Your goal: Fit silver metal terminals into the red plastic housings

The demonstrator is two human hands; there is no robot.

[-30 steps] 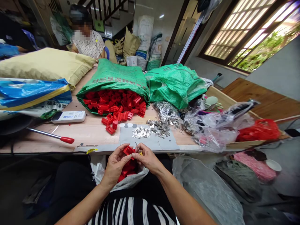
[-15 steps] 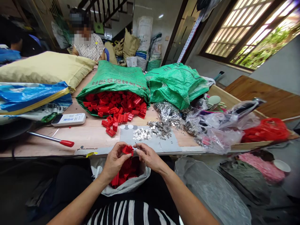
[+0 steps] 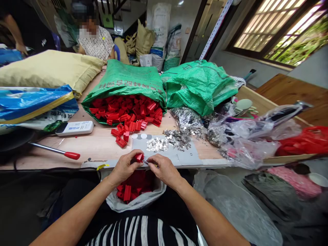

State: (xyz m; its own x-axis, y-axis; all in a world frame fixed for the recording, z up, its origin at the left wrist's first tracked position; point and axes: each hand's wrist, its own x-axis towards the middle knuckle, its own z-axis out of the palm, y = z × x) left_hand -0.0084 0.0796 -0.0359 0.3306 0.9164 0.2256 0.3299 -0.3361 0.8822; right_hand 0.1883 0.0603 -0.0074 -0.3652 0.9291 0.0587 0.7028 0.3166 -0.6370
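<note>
My left hand is closed on a small red plastic part, held at the near edge of the table. Pinched in my right hand is a thin metal tool, its tip at the red part; its exact kind is too small to make out. Below both hands, a white sack on my lap holds more red parts. Just beyond my hands, small flat silver metal pieces lie in piles on a grey sheet.
A green sack spills red parts onto the table. Another green sack and clear plastic bags are at right. A red-tipped lever and white device are at left. A person sits across the table.
The metal tool's tip has come down to the red part, and my hands are closer together. The view has shifted slightly. Another person's arm now shows at far left.
</note>
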